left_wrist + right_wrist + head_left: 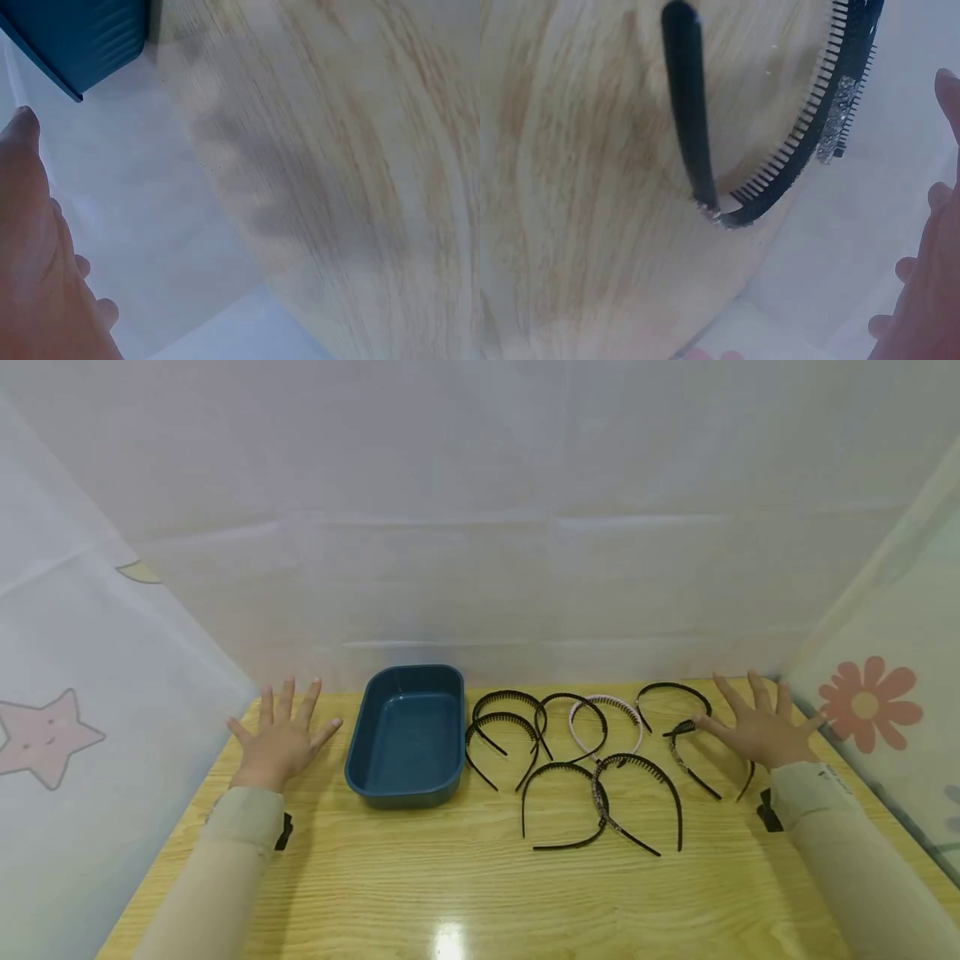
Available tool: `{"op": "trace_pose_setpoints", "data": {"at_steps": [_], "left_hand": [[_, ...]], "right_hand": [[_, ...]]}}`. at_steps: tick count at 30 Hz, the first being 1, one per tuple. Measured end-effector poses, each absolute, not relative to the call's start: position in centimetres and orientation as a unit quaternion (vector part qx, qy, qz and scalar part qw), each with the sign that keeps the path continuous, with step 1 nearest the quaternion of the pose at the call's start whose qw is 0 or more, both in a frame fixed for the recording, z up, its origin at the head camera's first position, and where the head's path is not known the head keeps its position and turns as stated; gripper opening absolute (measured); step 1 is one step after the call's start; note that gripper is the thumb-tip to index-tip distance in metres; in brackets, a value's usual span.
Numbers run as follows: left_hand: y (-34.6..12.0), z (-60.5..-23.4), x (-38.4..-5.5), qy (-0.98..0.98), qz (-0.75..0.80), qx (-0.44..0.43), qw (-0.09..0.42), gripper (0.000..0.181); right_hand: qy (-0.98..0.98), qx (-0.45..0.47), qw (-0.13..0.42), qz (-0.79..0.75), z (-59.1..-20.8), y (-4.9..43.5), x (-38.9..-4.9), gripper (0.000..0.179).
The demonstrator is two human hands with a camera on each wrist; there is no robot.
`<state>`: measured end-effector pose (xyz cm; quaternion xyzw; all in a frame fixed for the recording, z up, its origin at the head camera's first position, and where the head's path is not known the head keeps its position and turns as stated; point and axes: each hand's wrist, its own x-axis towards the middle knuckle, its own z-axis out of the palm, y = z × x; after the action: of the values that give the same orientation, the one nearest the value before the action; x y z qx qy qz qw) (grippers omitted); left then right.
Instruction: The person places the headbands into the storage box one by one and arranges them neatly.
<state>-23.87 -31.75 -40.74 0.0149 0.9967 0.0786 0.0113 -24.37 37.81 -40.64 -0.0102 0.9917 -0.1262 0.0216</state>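
Observation:
My left hand [279, 743] hovers left of a blue plastic bin [408, 799], fingers spread and holding nothing. In the left wrist view, the thumb side of that hand [37, 255] shows apart from a corner of the bin [112, 45]. With fingers likewise spread, my right hand [765, 731] is over or beside a dark headband with a glittery section [680, 758], partly hidden in the head view. The right wrist camera shows that headband's comb teeth and glitter [780, 184], clear of the hand [930, 262]. Several more headbands lie between, including a pink one [637, 714] and a black one [562, 766].
Some headbands overlap, among them a speckled one [600, 802] crossing the black one at the front. The wooden table [375, 885] meets a white cloth backdrop [487, 585] behind. Printed cloth walls stand at left [135, 652] and right [930, 627].

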Motion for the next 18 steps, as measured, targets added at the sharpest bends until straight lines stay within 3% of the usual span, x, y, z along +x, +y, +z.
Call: {"op": "trace_pose_setpoints", "data": {"at_steps": [6,18], "left_hand": [[-31.3,-40.4,-23.7,0.995,0.096,0.023,0.011,0.086],[-29.1,-40.4,-21.1,0.986,0.126,0.091,-0.062,0.087]], "right_hand": [[0.992,-0.018,0.005,-0.127,-40.5,37.0,-24.4,0.089],[0.96,0.01,-0.085,-0.268,-41.4,35.1,-24.2,0.075]]}}
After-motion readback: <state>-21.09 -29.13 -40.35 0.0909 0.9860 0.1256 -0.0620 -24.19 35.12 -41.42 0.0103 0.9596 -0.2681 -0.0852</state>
